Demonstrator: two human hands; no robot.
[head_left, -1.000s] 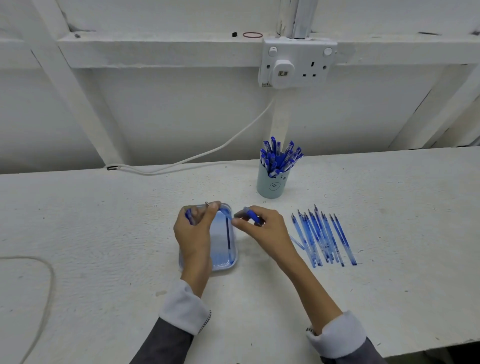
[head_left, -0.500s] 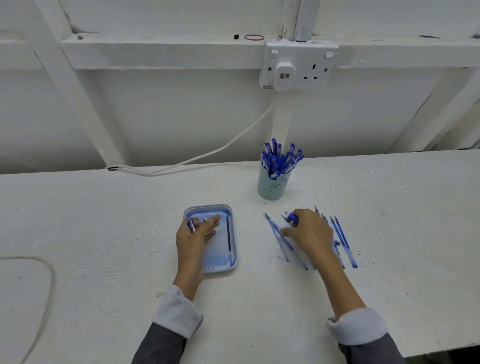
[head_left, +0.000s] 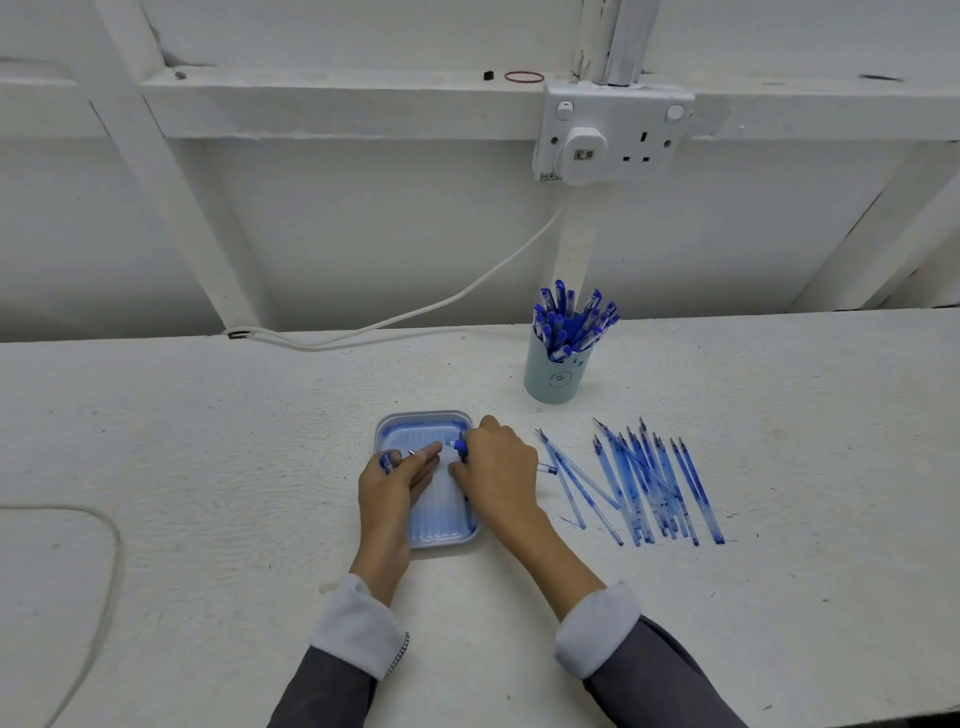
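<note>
Right hand (head_left: 498, 467) pinches a stubby, perhaps plastic, cap (head_left: 457, 445).

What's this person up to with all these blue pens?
A person is handling pen pieces over a blue tray, apparently dismantling or assembling. The left hand pinches a small blue pen part, and the right hand grips a second blue part. Thin pen tubes lie in a row on the table to the right, and a cup behind holds capped pens.

Left hand (head_left: 390, 491) pinches a blue cap (head_left: 387, 461) over the tray (head_left: 415, 422); right hand (head_left: 500, 478) grips a pen piece (head_left: 457, 445).
</note>
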